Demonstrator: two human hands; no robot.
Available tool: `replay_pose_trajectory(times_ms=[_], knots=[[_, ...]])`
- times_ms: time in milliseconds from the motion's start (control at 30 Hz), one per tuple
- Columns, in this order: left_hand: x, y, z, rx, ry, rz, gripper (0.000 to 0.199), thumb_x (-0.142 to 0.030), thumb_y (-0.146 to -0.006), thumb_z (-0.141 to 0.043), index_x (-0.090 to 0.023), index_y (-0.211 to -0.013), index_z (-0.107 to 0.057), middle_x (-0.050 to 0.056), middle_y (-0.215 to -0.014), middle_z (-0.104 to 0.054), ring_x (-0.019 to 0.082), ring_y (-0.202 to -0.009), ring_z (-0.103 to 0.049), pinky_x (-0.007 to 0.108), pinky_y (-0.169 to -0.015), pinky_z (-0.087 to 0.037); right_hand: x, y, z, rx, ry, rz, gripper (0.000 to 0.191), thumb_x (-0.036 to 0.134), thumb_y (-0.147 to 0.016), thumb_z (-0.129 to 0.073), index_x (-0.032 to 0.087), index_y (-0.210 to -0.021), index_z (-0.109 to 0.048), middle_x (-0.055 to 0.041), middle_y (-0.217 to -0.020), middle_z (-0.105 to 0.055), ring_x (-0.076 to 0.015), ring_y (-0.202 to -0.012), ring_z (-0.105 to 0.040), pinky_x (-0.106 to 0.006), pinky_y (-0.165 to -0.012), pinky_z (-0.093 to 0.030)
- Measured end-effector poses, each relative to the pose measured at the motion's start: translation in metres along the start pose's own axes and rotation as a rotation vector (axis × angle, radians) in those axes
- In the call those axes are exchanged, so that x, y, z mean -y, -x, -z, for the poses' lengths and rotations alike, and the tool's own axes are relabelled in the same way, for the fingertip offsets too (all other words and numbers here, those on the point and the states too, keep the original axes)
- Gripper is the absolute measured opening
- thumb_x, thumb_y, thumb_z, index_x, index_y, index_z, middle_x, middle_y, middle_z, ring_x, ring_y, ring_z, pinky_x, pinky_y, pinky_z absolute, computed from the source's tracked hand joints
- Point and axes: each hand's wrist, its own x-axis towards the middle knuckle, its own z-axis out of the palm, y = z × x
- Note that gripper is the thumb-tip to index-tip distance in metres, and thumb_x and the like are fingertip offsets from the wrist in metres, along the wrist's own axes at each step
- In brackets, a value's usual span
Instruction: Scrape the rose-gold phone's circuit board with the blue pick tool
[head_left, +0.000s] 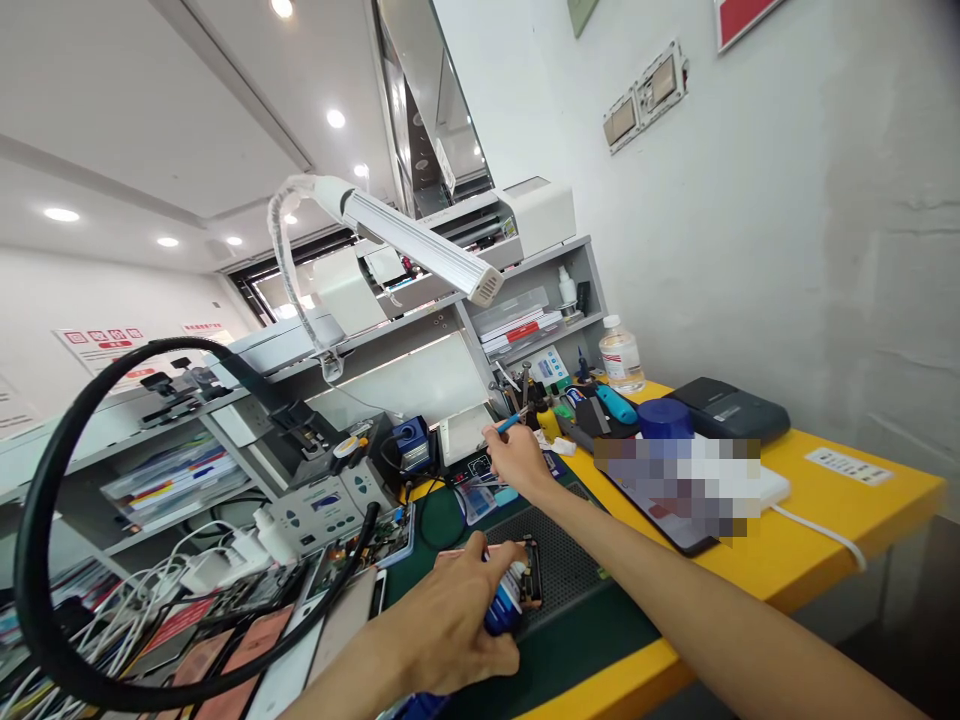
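Observation:
My left hand (457,620) is low in the middle of the head view, its fingers curled round a blue bottle or can (505,603) with a white label. Just behind it lies an opened phone (532,572) with bare inner parts, partly hidden by the hand, on a perforated dark plate (566,545). Farther up, my right hand (517,458) pinches a thin tool with a blue handle (508,422), near a holder of tools. The plate rests on a green mat (577,650).
A looped black hose (37,560) arches at the left over a row of phones (247,655). Behind are a grey station (322,515) and a white lamp (420,245). To the right, a tablet-like device (652,505), a blue-lidded jar (665,420) and a black box (727,408) sit on the yellow table (832,510).

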Motion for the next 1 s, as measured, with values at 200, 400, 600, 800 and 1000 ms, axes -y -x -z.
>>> replay_pose_trajectory(times_ms=[200, 400, 600, 800, 1000], knots=[[0.0026, -0.0009, 0.0001, 0.005, 0.0, -0.003, 0.074, -0.024, -0.075, -0.061, -0.031, -0.146, -0.039, 0.011, -0.119, -0.051, 0.035, -0.103, -0.062, 0.046, -0.087, -0.051, -0.0014, -0.0011, -0.0003, 0.003, 0.012, 0.002, 0.029, 0.04, -0.104, -0.056, 0.013, -0.107, -0.065, -0.0006, -0.083, -0.065, -0.0099, -0.06, -0.061, -0.024, -0.055, -0.054], [0.0004, -0.0008, 0.0014, 0.032, -0.013, -0.009, 0.071, -0.027, -0.076, -0.062, -0.029, -0.144, -0.041, 0.014, -0.122, -0.052, 0.04, -0.11, -0.06, 0.051, -0.09, -0.05, -0.0026, -0.0034, -0.001, 0.001, 0.026, -0.007, 0.03, 0.041, -0.104, -0.056, 0.012, -0.108, -0.065, -0.0007, -0.083, -0.065, -0.0101, -0.06, -0.061, -0.024, -0.056, -0.054], [0.0016, -0.001, 0.0009, 0.028, -0.018, -0.015, 0.071, -0.025, -0.075, -0.06, -0.03, -0.143, -0.04, 0.013, -0.123, -0.052, 0.037, -0.105, -0.062, 0.049, -0.09, -0.05, -0.002, -0.0019, -0.0006, 0.011, 0.033, 0.0, 0.031, 0.042, -0.104, -0.056, 0.012, -0.107, -0.065, -0.0007, -0.082, -0.066, -0.0104, -0.061, -0.062, -0.025, -0.057, -0.055], [0.0024, -0.0004, 0.0011, 0.029, -0.025, -0.009, 0.068, -0.026, -0.076, -0.06, -0.03, -0.142, -0.041, 0.014, -0.125, -0.051, 0.039, -0.113, -0.059, 0.049, -0.092, -0.049, -0.0022, -0.0021, -0.0002, 0.012, 0.046, 0.001, 0.031, 0.042, -0.104, -0.056, 0.013, -0.108, -0.065, -0.0014, -0.085, -0.066, -0.0112, -0.063, -0.063, -0.026, -0.059, -0.056], [0.0025, -0.0006, -0.0002, 0.019, -0.025, -0.005, 0.071, -0.027, -0.075, -0.061, -0.031, -0.143, -0.038, 0.01, -0.114, -0.051, 0.033, -0.1, -0.062, 0.042, -0.085, -0.051, -0.0047, -0.0044, -0.0017, 0.01, 0.048, 0.004, 0.031, 0.042, -0.104, -0.056, 0.013, -0.108, -0.065, -0.0014, -0.085, -0.066, -0.0112, -0.063, -0.063, -0.026, -0.059, -0.056]])
